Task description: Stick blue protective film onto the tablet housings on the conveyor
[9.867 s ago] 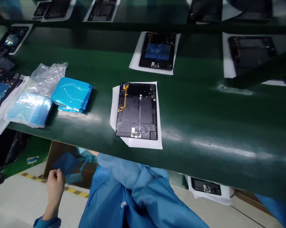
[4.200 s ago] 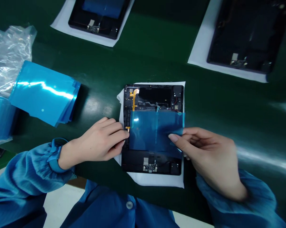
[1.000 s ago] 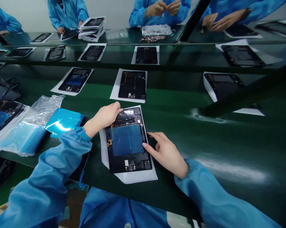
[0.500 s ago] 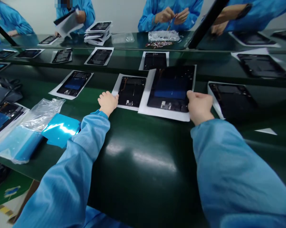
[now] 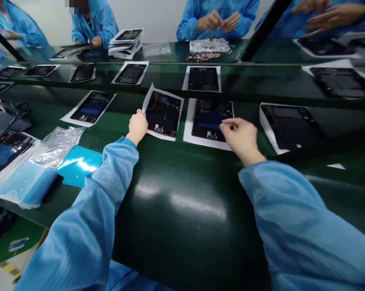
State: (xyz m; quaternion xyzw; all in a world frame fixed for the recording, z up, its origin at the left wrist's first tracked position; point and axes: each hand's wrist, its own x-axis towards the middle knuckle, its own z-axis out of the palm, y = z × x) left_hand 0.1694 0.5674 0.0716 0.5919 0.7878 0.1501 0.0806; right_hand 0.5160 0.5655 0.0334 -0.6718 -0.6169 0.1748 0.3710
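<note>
My left hand (image 5: pixel 138 126) is closed on the left edge of a black panel (image 5: pixel 163 115) and its white sheet, which is tilted with its upper left corner raised. To the right, a black panel with a blue patch (image 5: pixel 205 117) lies on another white sheet (image 5: pixel 189 131). Over that panel's right side is my right hand (image 5: pixel 240 135), thumb and forefinger curled close together with a small gap between them. Nothing shows in that gap.
More panels lie beside these, one at the left (image 5: pixel 93 107) and one at the right (image 5: pixel 291 125). Blue film (image 5: pixel 79 165) and a plastic bag (image 5: pixel 27 182) are at the left. Across the ledge, people in blue work near a stack of panels (image 5: pixel 126 42).
The blue-patched panel has been laid down and my right hand has let go of it. My left hand has taken hold of the other panel's sheet and tilted it.
</note>
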